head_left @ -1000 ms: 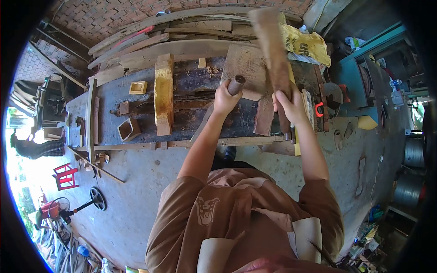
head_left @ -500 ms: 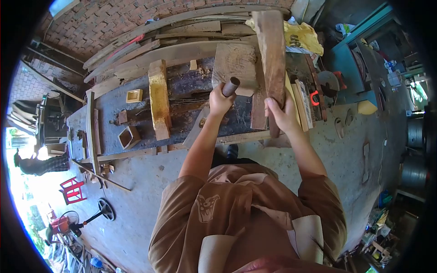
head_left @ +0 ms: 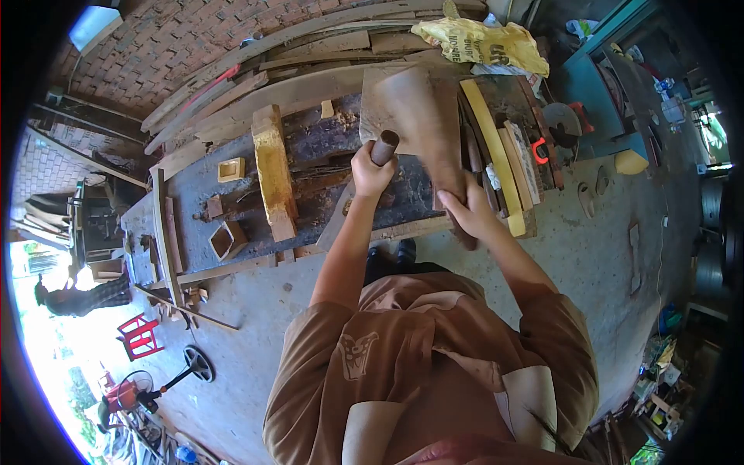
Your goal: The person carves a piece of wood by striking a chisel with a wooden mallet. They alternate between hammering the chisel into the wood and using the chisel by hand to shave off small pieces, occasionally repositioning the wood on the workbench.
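Observation:
My left hand (head_left: 373, 172) is closed around a dark round handle (head_left: 385, 146) whose top end sticks up above the fist. What lies below the fist is hidden. My right hand (head_left: 470, 208) grips the narrow end of a long wooden paddle-shaped piece (head_left: 426, 120), blurred by motion, its wide end over a square wood block (head_left: 376, 97) on the bench. A yellow hollowed wood piece (head_left: 273, 174) lies left of my left hand. Further left are a small square wooden box (head_left: 230, 170) and a hexagonal one (head_left: 228, 240).
The dark workbench (head_left: 310, 132) holds wood strips, including a yellow strip (head_left: 496, 155), and a red-handled tool (head_left: 540, 150) at the right. Long planks (head_left: 310, 58) and a yellow sack (head_left: 480, 43) lie behind. A person (head_left: 85, 297), a red stool (head_left: 140, 337) and a fan (head_left: 128, 395) are at the left.
The wooden piece in my right hand has swung down and left, uncovering the yellow strip. Both hands stay closed, and the whole view has shifted slightly.

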The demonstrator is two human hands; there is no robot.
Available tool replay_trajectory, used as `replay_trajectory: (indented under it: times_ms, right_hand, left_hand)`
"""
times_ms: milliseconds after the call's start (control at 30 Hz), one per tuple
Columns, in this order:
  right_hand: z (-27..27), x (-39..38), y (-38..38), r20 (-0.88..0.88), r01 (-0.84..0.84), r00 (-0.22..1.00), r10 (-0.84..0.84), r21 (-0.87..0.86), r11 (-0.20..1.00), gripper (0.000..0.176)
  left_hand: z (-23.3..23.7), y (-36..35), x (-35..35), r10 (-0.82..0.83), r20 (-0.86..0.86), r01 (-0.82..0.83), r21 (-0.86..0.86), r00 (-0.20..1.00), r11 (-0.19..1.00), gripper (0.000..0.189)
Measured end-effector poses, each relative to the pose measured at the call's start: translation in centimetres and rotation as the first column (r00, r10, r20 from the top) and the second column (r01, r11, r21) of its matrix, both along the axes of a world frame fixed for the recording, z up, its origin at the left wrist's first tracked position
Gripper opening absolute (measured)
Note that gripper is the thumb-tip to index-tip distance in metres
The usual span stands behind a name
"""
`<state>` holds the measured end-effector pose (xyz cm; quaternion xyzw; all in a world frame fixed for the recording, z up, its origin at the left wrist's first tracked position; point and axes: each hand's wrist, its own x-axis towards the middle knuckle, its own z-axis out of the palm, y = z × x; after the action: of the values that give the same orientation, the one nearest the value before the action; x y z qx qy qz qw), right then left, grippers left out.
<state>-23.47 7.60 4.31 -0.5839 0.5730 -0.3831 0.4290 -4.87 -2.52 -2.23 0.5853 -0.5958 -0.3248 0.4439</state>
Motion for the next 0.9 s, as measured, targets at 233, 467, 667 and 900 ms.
replay_trajectory:
  times_ms: [233,467,667,900]
  right_hand:
    - [0.6,-1.5,0.1,0.017,0.052,0.999,-0.050,-0.125,0.991,0.038]
    - [0.0,0.1,-0.4,-0.019,0.001,1.000,-0.003,-0.102,0.995,0.032]
    - [1.2,-0.5,-0.1,0.182,0.159,0.974,-0.136,-0.118,0.980,0.037]
    - [1.5,-0.5,-0.6,-0.402,-0.148,0.901,0.167,0.077,0.986,0.041]
  left_hand:
    - [-0.4,0.1,0.1,-0.028,0.021,0.028,-0.023,0.999,0.999,0.028]
    - [-0.9,0.3,0.0,-0.030,-0.035,0.026,-0.097,0.999,0.995,0.027]
    - [-0.8,0.6,0.4,-0.022,-0.041,0.018,-0.096,0.999,0.995,0.020]
    - [-0.6,0.8,0.2,-0.009,-0.038,0.004,-0.131,0.999,0.991,0.024]
